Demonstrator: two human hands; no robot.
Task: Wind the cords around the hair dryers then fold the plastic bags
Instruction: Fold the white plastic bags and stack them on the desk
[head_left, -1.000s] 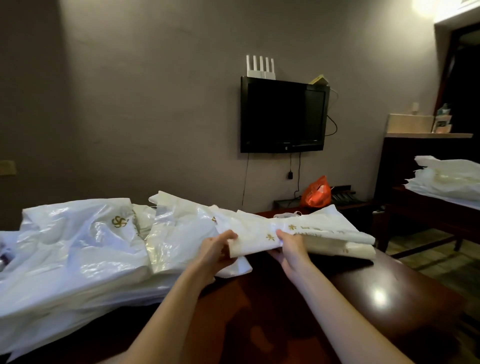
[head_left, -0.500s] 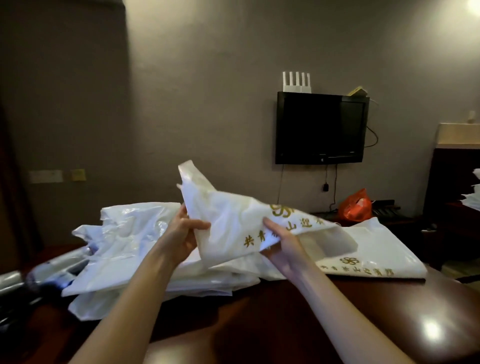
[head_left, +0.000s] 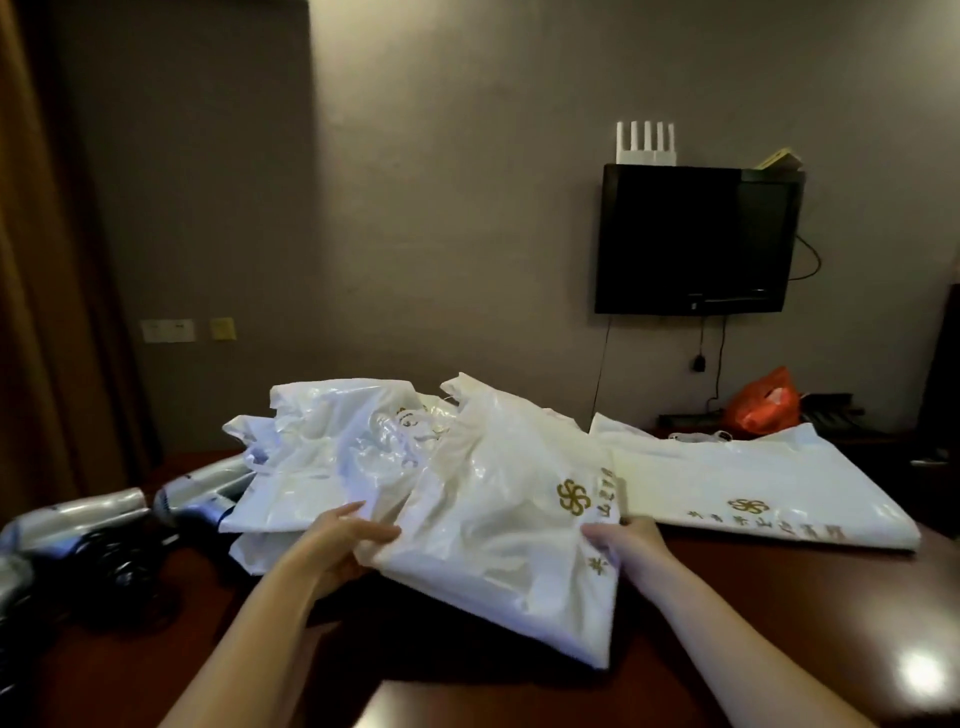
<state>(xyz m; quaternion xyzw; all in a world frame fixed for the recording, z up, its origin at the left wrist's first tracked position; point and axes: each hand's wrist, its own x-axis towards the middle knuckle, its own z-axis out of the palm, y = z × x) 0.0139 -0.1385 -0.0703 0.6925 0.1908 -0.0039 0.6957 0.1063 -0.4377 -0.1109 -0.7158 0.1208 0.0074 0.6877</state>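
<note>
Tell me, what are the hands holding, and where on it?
Both hold one white plastic bag: the left hand grips its left edge, the right hand grips its right edge beside the gold print.

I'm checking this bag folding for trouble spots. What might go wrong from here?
The glossy white plastic bag held by the left hand and right hand may slip and lose its fold. Its far end overlaps the crumpled pile of white bags, so pulling could drag them onto the silver hair dryers.

White plastic bags: thin, glossy, crinkled film. Table: dark polished wood, reflective. Hair dryers: silver, glossy casing.
</note>
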